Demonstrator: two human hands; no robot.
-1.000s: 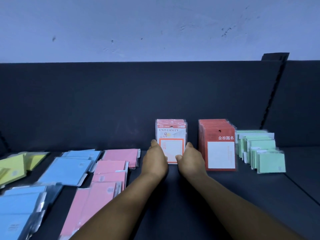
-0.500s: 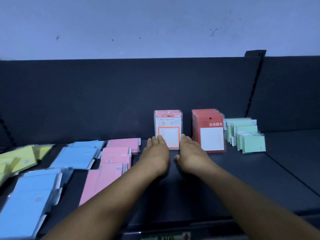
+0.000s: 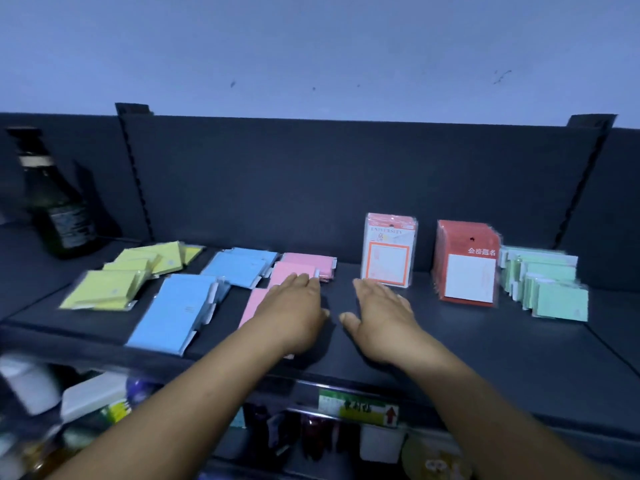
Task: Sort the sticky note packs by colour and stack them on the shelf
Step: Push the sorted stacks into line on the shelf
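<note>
Toward the shelf's [image 3: 450, 344] left end lie loose yellow packs [image 3: 104, 289], blue packs [image 3: 173, 310] and pink packs [image 3: 294, 271]. Left hand [image 3: 294, 313], fingers flat, covers the pink; square them before lifting. Right hand [image 3: 381, 317] hovers apart, empty, near the upright orange-bordered stack [image 3: 388, 251].

A dark glass bottle [image 3: 57, 216] with a printed label stands upright at the far left, close to the dark back panel [image 3: 346, 181]. Above the panel there is a pale wall [image 3: 311, 46] with some small dark marks. Two slotted uprights [image 3: 136, 174] divide the back panel into sections. Under the front edge there is a green and white price label [image 3: 358, 407] with a red arrow. Below it, blurred goods are on a lower level, among them a white container [image 3: 29, 382] at the left.
</note>
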